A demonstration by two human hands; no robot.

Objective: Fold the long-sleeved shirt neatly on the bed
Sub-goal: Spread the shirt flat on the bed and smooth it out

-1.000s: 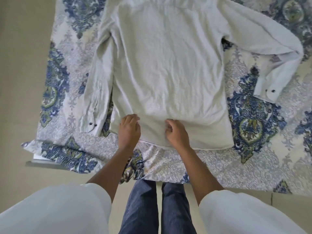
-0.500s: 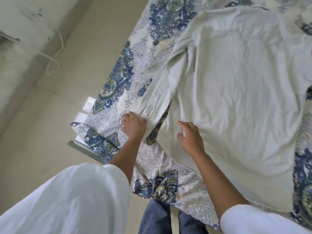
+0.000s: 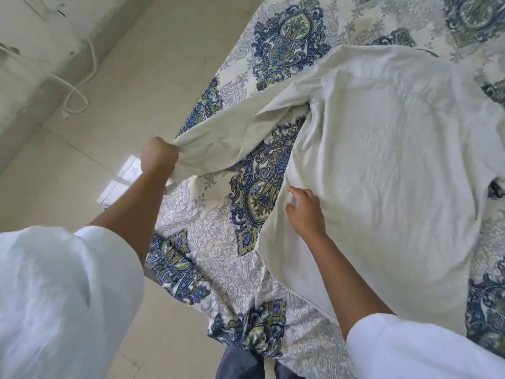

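Note:
A pale, off-white long-sleeved shirt (image 3: 382, 165) lies back-up on the bed, filling the right of the head view. Its left sleeve (image 3: 229, 135) is stretched out and lifted off the cover, with my left hand (image 3: 159, 156) shut on the cuff end, past the bed's left edge. My right hand (image 3: 306, 212) rests on the shirt's left side edge, fingers spread, holding nothing. The shirt's right sleeve is out of frame.
A blue-and-green patterned cover (image 3: 218, 242) drapes over the bed's near-left corner. Beige floor tiles (image 3: 123, 99) and a wall with a loose white cable (image 3: 79, 97) lie to the left. My jeans (image 3: 240, 362) show at the bottom.
My left hand closed on the left sleeve's cuff and pulled it up and out to the left. My right hand shifted onto the shirt's side edge. The view turned left.

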